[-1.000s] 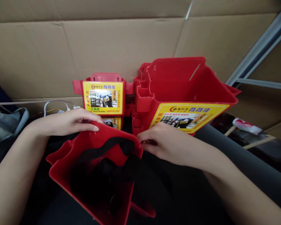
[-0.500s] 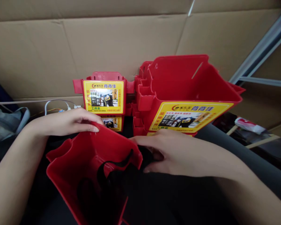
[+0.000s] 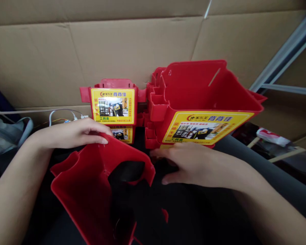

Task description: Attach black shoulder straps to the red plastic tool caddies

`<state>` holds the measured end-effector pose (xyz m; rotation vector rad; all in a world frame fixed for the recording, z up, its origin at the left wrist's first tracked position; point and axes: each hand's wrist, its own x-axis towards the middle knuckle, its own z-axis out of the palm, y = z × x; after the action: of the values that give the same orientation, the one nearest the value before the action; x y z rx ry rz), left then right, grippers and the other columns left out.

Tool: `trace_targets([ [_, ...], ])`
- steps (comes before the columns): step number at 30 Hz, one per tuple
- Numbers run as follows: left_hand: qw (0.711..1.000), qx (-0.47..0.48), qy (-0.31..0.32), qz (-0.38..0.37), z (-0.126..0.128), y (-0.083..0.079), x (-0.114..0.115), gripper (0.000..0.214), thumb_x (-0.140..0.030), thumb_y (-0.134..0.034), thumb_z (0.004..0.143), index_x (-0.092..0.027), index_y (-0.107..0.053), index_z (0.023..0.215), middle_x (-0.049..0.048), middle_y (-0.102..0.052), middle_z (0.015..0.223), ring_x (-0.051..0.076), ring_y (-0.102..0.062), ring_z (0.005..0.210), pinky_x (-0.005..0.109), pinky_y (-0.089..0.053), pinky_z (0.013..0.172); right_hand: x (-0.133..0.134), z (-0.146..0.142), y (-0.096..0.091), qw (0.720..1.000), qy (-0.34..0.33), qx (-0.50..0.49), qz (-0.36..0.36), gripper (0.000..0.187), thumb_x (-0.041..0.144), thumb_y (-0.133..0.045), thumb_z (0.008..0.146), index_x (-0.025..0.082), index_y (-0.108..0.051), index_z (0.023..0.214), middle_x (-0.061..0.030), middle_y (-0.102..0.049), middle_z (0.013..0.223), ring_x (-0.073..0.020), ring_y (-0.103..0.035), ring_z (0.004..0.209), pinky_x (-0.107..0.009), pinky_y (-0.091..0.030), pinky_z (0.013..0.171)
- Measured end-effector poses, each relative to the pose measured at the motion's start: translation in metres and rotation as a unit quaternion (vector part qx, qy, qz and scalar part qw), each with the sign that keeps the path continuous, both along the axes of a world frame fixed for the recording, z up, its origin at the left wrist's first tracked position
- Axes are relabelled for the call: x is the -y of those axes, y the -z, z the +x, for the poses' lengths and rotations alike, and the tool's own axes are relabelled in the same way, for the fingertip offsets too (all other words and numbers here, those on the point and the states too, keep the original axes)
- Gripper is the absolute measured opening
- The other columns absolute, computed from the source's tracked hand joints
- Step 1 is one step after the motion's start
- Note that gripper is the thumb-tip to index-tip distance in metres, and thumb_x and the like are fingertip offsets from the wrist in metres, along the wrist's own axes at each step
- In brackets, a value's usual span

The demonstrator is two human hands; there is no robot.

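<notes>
Left hand (image 3: 91, 132) clamped on rim of red box (image 3: 79, 183), box extending below grip, black strap (image 3: 129, 171) inside, right hand (image 3: 188, 164) near rim, its hold unclear, labelled boxes (image 3: 112, 106) beyond grip.

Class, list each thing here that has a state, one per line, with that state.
Near box: tilted, open
Black strap: bent, partly inside near box
Left hand: gripping near box
Right hand: thumb apart from fingers; grip unclear
Top right box: open, stacked
Top left box: upright, stacked
</notes>
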<state>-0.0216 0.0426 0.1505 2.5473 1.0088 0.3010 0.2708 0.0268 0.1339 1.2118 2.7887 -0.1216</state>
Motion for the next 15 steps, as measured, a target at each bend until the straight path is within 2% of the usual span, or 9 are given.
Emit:
trace_targets([
  [1, 1.000, -0.002, 0.001, 0.004, 0.000, 0.000, 0.000, 0.020, -0.022, -0.049, 0.089, -0.017, -0.063, 0.101, 0.0028, -0.067, 0.102, 0.011, -0.059, 0.088, 0.019, -0.045, 0.079, 0.001, -0.003, -0.002, 0.999, -0.013, -0.050, 0.008, 0.054, 0.039, -0.065, 0.074, 0.028, -0.051, 0.126, -0.0051, -0.067, 0.098, -0.0209, -0.064, 0.087, -0.026, -0.046, 0.069],
  [3, 1.000, -0.006, 0.004, 0.006, 0.001, 0.000, 0.000, 0.019, -0.022, -0.049, 0.089, -0.017, -0.063, 0.101, 0.0013, -0.067, 0.100, 0.010, -0.059, 0.087, 0.018, -0.045, 0.078, 0.003, -0.009, -0.004, 0.992, -0.044, -0.116, 0.014, 0.048, 0.034, -0.055, 0.083, 0.030, -0.045, 0.130, -0.0032, -0.067, 0.098, -0.0171, -0.063, 0.085, -0.024, -0.045, 0.069],
  [5, 1.000, -0.011, 0.007, 0.001, 0.001, 0.000, 0.000, 0.019, -0.022, -0.049, 0.089, -0.017, -0.063, 0.101, 0.0010, -0.067, 0.099, 0.010, -0.059, 0.087, 0.018, -0.045, 0.078, 0.002, -0.013, -0.003, 0.986, -0.098, -0.134, 0.004, 0.031, 0.023, -0.050, 0.086, 0.028, -0.057, 0.116, -0.0011, -0.068, 0.095, -0.0140, -0.063, 0.083, -0.021, -0.043, 0.069],
  [7, 1.000, -0.012, 0.009, -0.005, 0.001, -0.001, 0.000, 0.019, -0.022, -0.049, 0.089, -0.016, -0.063, 0.100, 0.0017, -0.067, 0.098, 0.011, -0.059, 0.086, 0.018, -0.045, 0.077, 0.000, -0.014, 0.001, 0.989, -0.116, -0.092, -0.014, 0.020, 0.017, -0.050, 0.084, 0.023, -0.066, 0.094, -0.0017, -0.068, 0.089, -0.0140, -0.063, 0.080, -0.021, -0.042, 0.068],
  [9, 1.000, -0.012, 0.005, -0.010, 0.000, -0.002, -0.001, 0.020, -0.023, -0.049, 0.089, -0.016, -0.063, 0.100, 0.0025, -0.067, 0.098, 0.011, -0.059, 0.087, 0.019, -0.045, 0.077, -0.004, -0.009, 0.007, 0.999, -0.053, 0.000, -0.011, 0.016, 0.015, -0.053, 0.079, 0.018, -0.068, 0.081, -0.0055, -0.068, 0.082, -0.0179, -0.064, 0.076, -0.024, -0.041, 0.062],
  [12, 1.000, -0.011, 0.005, -0.013, 0.000, -0.002, -0.001, 0.020, -0.023, -0.049, 0.089, -0.015, -0.063, 0.100, 0.0031, -0.067, 0.099, 0.012, -0.059, 0.087, 0.019, -0.045, 0.078, -0.009, -0.001, 0.013, 0.994, 0.050, 0.101, -0.009, 0.013, 0.015, -0.056, 0.073, 0.014, -0.068, 0.079, -0.0102, -0.068, 0.082, -0.0235, -0.065, 0.075, -0.026, -0.041, 0.057],
  [13, 1.000, -0.012, 0.007, -0.013, 0.001, -0.002, -0.001, 0.020, -0.023, -0.049, 0.089, -0.015, -0.063, 0.100, 0.0031, -0.067, 0.099, 0.011, -0.059, 0.087, 0.019, -0.045, 0.077, -0.009, 0.001, 0.012, 0.994, 0.051, 0.100, -0.015, 0.015, 0.016, -0.059, 0.072, 0.014, -0.068, 0.083, -0.0105, -0.068, 0.085, -0.0239, -0.065, 0.077, -0.026, -0.041, 0.058],
  [15, 1.000, -0.009, 0.006, -0.008, 0.001, -0.001, 0.000, 0.020, -0.024, -0.049, 0.089, -0.016, -0.064, 0.099, 0.0024, -0.067, 0.098, 0.011, -0.060, 0.087, 0.018, -0.045, 0.077, -0.007, -0.001, 0.007, 0.999, 0.012, 0.041, -0.027, 0.028, 0.023, -0.064, 0.072, 0.017, -0.066, 0.099, -0.0085, -0.068, 0.093, -0.0218, -0.064, 0.082, -0.024, -0.042, 0.062],
])
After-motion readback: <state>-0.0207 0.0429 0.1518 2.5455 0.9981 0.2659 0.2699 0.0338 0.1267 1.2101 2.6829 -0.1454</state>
